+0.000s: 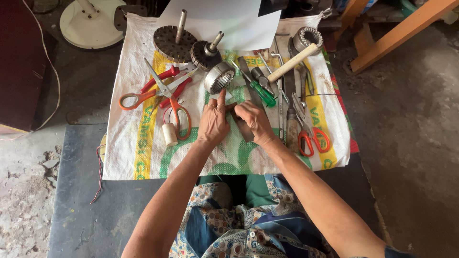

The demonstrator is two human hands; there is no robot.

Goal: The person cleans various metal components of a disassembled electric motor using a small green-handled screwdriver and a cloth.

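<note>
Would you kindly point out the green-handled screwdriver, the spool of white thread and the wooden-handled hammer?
green-handled screwdriver point(263, 94), head view, on its green handle.
spool of white thread point(169, 134), head view, on the wound thread.
wooden-handled hammer point(291, 62), head view, on the middle of its handle.

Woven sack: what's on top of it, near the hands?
On the woven sack: orange-handled scissors, red pliers, thread spool, green screwdriver. Left hand and right hand cover a flat grey piece; its middle is hidden.

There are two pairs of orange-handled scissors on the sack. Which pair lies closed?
The pair right of the right hand: these closed scissors have blades together, pointing away. The open scissors on the left have spread blades.
</note>
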